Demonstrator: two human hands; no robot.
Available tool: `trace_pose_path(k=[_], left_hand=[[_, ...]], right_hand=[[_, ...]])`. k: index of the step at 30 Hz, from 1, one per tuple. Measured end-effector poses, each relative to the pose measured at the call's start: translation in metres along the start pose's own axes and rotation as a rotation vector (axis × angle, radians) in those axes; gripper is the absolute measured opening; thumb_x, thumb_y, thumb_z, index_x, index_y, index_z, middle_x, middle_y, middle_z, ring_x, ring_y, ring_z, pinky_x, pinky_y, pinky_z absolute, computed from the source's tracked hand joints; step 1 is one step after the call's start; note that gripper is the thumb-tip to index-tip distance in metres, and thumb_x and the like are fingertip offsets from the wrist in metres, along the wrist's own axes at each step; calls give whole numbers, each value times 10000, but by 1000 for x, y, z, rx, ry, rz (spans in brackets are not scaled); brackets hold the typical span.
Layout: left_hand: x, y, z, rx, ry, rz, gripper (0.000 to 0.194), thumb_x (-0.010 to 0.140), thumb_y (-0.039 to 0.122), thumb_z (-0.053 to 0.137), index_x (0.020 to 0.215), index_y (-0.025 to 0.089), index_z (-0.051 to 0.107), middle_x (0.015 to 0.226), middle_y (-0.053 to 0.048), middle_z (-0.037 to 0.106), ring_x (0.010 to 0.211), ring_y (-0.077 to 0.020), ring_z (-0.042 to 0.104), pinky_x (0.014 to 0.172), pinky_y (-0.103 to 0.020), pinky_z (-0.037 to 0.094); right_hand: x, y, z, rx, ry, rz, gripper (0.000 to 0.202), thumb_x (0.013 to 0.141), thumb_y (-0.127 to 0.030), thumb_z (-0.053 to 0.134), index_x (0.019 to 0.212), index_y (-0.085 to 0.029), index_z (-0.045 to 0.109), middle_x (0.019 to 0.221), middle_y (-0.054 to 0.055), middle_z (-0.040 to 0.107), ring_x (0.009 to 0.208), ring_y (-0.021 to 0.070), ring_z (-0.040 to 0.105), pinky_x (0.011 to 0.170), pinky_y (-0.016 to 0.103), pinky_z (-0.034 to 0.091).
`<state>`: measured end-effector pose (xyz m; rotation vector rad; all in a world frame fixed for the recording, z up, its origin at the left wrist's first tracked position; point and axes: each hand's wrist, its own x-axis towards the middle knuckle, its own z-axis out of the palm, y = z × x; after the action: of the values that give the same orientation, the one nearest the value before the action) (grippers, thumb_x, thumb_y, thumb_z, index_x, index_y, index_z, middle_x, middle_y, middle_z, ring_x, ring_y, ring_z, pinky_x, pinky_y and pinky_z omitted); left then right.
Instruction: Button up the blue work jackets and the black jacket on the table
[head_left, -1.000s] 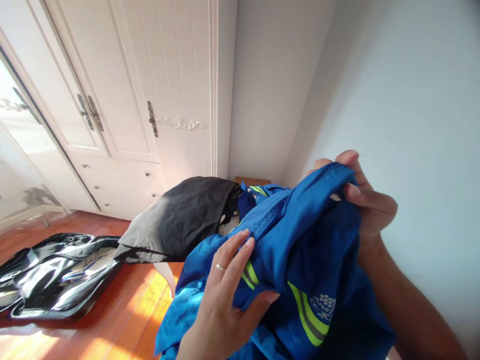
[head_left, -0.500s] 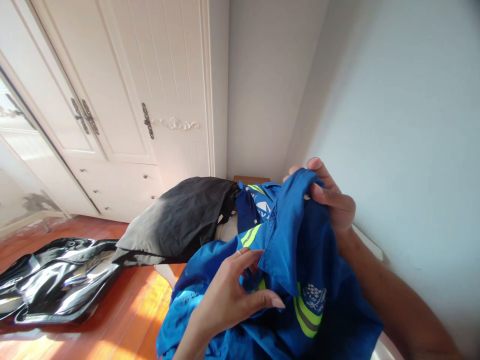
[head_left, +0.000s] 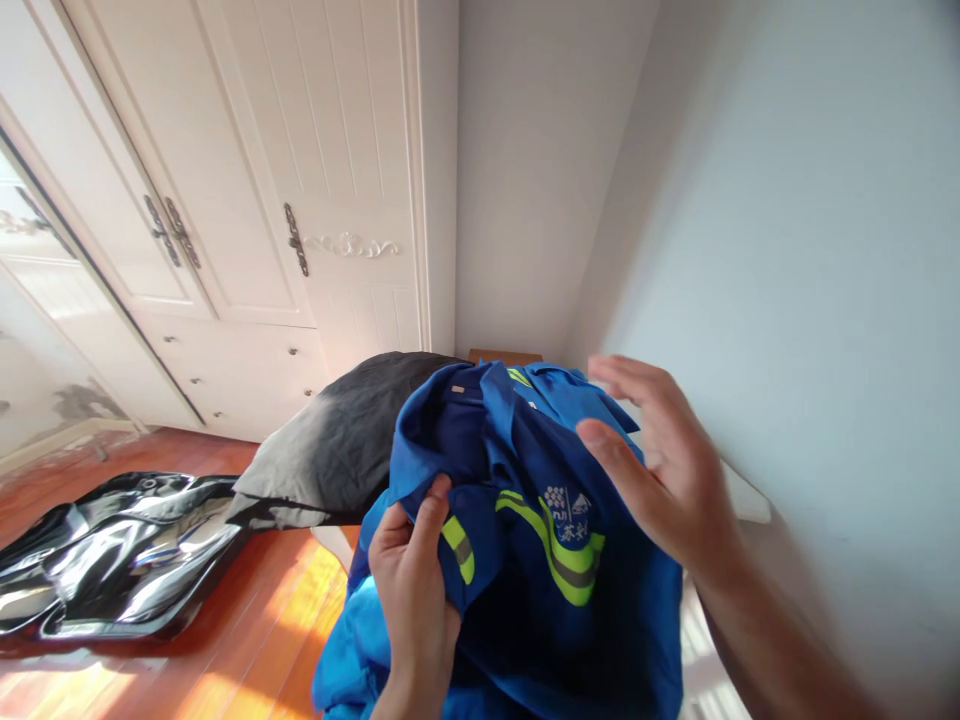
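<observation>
A blue jacket point(head_left: 517, 440) with yellow-green reflective strips and a white printed logo hangs in front of me, its collar spread at the top. My left hand point(head_left: 416, 570) pinches the cloth at the left side of the collar between thumb and fingers. To the right of the jacket, my right hand point(head_left: 667, 470) is raised with thumb and fingers apart and holds nothing. Behind, more blue clothing point(head_left: 574, 395) with a reflective strip lies beside a dark grey garment point(head_left: 337, 440).
A white wardrobe point(head_left: 352, 150) stands at the back left. On the wooden floor point(head_left: 255, 620) at the left lies an open suitcase point(head_left: 127, 560) with a shiny black lining. A pale blue wall point(head_left: 810, 250) rises at the right.
The jacket's collar has moved left and opened out. My left hand has shifted left and now grips the collar, while my right hand has let go of the cloth and moved slightly right.
</observation>
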<state>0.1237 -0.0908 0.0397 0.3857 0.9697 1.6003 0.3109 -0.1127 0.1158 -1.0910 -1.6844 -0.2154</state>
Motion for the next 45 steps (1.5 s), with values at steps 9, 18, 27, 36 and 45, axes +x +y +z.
trace_pose_path(k=[9,18,27,36,45], left_hand=[[-22,-3,6,-57,40,81,355,549,384,919,738,171,707,649,44,691,577,-83,613,552,-166,516],[-23,-12,-10,16,-104,134,363,635,535,881,790,222,782,747,27,749,659,-78,622,639,-154,537],[-21,-15,-19,295,-257,373,238,829,454,753,860,222,799,826,7,755,776,-134,635,735,-202,546],[-17,-8,-17,465,-314,519,216,855,380,717,746,197,750,696,13,690,671,-137,602,643,-209,508],[-10,-12,-20,484,-320,456,332,847,467,704,680,181,703,619,13,612,586,-114,502,554,-208,445]], right_hand=[[-54,-63,43,82,-241,59,253,979,-398,581,1098,-190,662,968,83,724,860,204,705,782,297,589],[-50,-53,63,187,-135,214,106,939,-278,636,902,-187,678,810,48,713,693,153,694,632,228,576],[-54,-42,60,42,-146,150,144,880,-128,575,867,-162,715,743,50,741,610,167,714,588,233,588],[-57,-38,64,-20,-149,165,172,840,-108,546,794,-178,696,644,22,692,543,149,674,546,211,548],[-59,-33,62,121,-193,273,147,839,-134,577,774,-180,700,649,25,716,538,147,686,537,198,551]])
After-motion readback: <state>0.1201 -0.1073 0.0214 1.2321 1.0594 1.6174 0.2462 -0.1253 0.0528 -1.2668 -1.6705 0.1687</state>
